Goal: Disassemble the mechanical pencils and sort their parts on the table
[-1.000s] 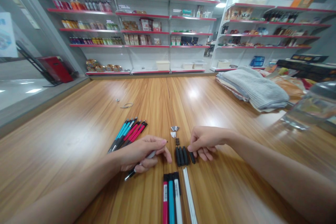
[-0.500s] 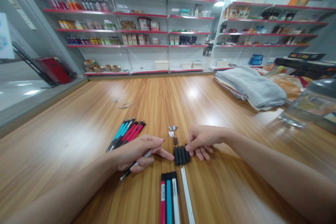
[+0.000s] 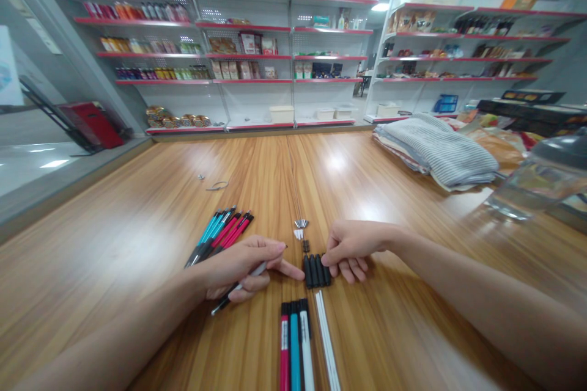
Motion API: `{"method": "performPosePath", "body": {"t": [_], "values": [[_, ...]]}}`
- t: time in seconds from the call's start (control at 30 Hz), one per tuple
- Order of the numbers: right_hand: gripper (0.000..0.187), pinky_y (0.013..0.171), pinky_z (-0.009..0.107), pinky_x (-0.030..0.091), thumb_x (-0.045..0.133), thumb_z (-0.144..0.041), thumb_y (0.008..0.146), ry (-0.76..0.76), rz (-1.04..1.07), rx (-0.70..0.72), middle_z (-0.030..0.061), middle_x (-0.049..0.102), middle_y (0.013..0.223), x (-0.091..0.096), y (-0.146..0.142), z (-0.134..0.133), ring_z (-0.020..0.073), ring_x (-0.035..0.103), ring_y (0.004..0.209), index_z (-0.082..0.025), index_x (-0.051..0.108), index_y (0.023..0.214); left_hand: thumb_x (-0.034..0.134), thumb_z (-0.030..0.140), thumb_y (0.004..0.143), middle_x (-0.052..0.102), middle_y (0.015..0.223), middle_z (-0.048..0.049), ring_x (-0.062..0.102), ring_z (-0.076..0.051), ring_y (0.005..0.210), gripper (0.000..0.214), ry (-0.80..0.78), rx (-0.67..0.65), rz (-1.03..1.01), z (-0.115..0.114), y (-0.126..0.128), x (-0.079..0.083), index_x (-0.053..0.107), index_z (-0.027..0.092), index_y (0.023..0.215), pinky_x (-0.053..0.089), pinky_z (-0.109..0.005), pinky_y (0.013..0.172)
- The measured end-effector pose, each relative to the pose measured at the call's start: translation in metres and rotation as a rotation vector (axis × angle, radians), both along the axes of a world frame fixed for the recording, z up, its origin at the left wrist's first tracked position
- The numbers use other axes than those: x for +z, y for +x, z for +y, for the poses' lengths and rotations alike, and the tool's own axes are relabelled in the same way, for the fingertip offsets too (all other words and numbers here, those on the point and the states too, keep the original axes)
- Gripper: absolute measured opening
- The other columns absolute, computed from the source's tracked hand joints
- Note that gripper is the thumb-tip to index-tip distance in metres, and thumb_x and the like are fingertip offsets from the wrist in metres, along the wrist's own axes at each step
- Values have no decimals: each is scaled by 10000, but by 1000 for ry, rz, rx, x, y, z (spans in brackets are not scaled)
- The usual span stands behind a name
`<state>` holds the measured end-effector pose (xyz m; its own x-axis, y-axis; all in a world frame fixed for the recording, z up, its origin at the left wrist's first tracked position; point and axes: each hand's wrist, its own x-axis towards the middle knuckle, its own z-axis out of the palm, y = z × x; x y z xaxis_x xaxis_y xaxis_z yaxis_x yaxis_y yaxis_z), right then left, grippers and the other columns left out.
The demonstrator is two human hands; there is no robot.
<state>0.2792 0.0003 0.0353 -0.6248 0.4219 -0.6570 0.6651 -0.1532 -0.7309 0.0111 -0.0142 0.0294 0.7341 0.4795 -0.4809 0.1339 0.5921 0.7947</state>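
A white-and-black pen (image 3: 228,297) with a silvery end lies under the curled fingers of my left hand (image 3: 250,266). Thumb and a finger of that hand pinch a tiny dark piece (image 3: 286,246), while another finger stretches to the leftmost of several black pen grips (image 3: 314,271) lined up side by side. At the right end of this row, my right hand (image 3: 351,250) has thumb and finger closed at the top of the last grip. Small dark pieces (image 3: 306,246), white plugs (image 3: 299,234) and silver cone tips (image 3: 301,223) lie beyond the grips.
Red, blue and white pen barrels (image 3: 294,342) lie nearest me beside thin white refills (image 3: 326,342). Several blue and red pens (image 3: 220,229) rest beyond my left hand. Folded cloth (image 3: 440,149) and a clear container (image 3: 527,186) stand at right. Shelves (image 3: 247,82) line the back.
The view has shifted very slightly. Both hands keep nearly the same place and grip, with the right fingers still at the last black grip.
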Motion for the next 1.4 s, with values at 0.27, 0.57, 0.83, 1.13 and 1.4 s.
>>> {"method": "performPosePath", "body": {"t": [0.27,0.57,0.83,1.13,1.4], "values": [[383,360,140,410,571,-469,823,2,12,27,7,665,571,-2,1,2,83,605,428,-102,654,757,537,447,881,586,582,-8,212,-12,289,354,10,-1,43,1,0,-1,602,119,768,192,-147,242],[359,330,134,368,559,-437,831,25,8,34,0,652,564,0,1,2,78,597,419,-95,655,777,460,480,915,329,357,78,204,-52,278,442,61,-67,85,-2,0,3,655,86,956,178,-150,261],[346,341,134,374,562,-429,829,24,40,59,-4,652,569,0,3,3,74,596,430,-100,657,782,449,483,916,306,364,83,193,-52,282,442,64,-58,88,-2,1,3,656,95,966,191,-146,260],[315,341,129,376,549,-399,834,24,24,71,-2,643,555,4,1,0,79,594,432,-105,654,787,495,461,900,357,410,73,177,-37,291,364,71,-25,49,-2,1,2,617,131,804,184,-149,255],[413,314,167,312,586,-523,797,211,-37,75,-37,532,466,1,5,2,65,436,333,-128,621,683,443,450,914,416,520,45,144,-20,328,362,60,-51,-17,0,-1,-1,524,147,736,125,-151,266]]}}
